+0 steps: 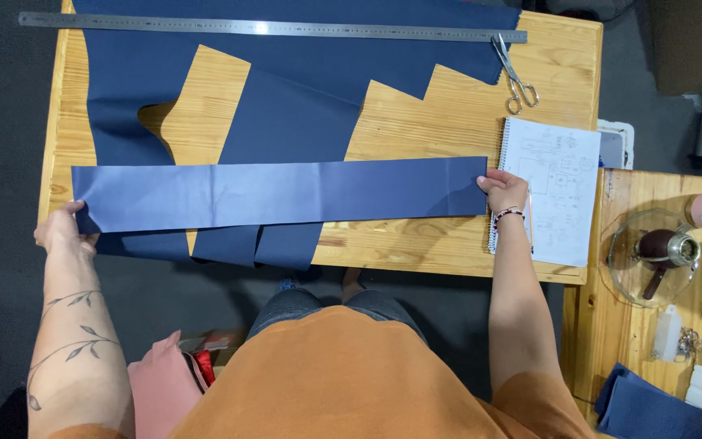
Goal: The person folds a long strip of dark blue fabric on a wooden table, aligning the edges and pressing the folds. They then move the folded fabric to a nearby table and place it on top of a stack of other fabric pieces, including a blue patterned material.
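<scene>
Across the wooden counter [416,244], your left hand [62,232] and right hand [504,191] each pinch an end of the long blue fabric strip [278,193], stretched flat crosswise between both grips.

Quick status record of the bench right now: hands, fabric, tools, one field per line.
left hand: grips left end of blue strip
right hand: holds strip's right end
strip: stretched flat across wooden table, over larger cut blue fabric
steel ruler: along far edge, on fabric
scissors: shut, far right
spiral notebook: open, beside right hand
</scene>
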